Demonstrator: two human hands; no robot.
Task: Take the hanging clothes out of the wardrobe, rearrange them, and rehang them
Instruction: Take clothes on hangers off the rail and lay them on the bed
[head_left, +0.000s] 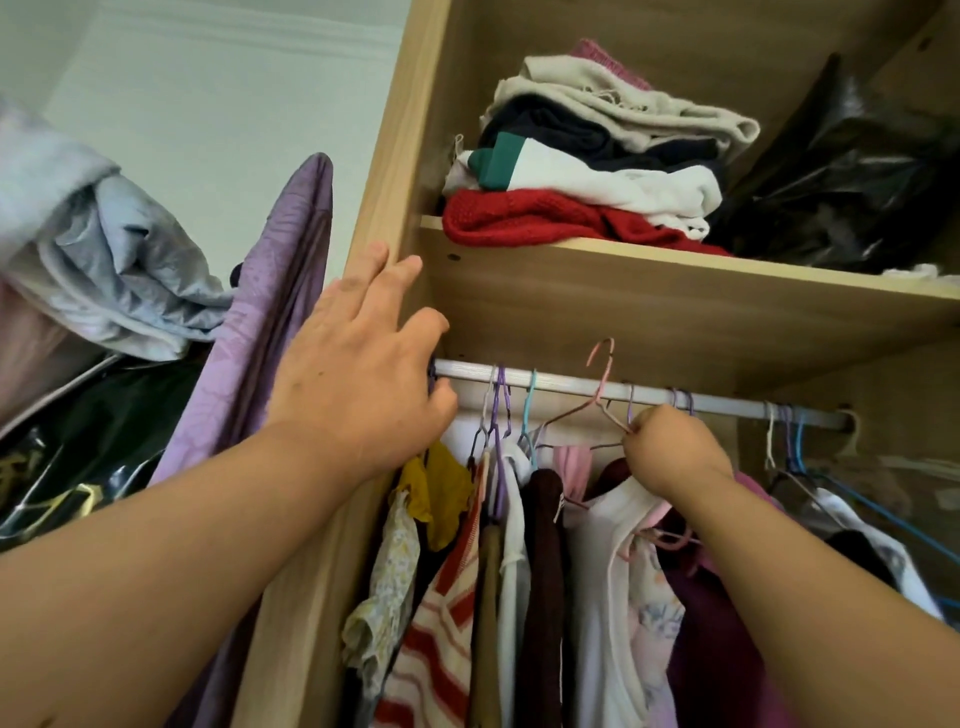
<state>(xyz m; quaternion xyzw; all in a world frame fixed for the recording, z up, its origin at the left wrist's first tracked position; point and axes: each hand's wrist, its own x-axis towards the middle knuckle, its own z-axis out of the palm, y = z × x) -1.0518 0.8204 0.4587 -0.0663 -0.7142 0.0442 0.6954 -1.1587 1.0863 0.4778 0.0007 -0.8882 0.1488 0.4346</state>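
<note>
Your right hand (672, 449) is bunched just under the rail (727, 404), fingers pinched on the wire neck of a pink hanger (604, 364). Its hook stands clear above the rail, not seated on it, so this hanger is free of the bar. With the rail this crowded, you're most likely lifting one piece out, though a rehang would look much the same.

Your left hand (358, 374) is wide, fingers spread and holding nothing. It reaches along the wardrobe side panel (379, 208) to the rail's left end, which it covers; you can't tell whether it touches the bar.

The hanging clothes (540, 571) are packed along the rail between your hands and on to the right, hooks close together. Which garment rides on the pink hanger is hard to tell in that bunch.

Next, the hook likely has to come forward and out from under the shelf (623, 291) without catching neighbouring hooks. Your free hand could part the clothes or steady those beside it, since the tight packing may drag one along. Folded clothes (597, 182) sit on that shelf above.
</note>
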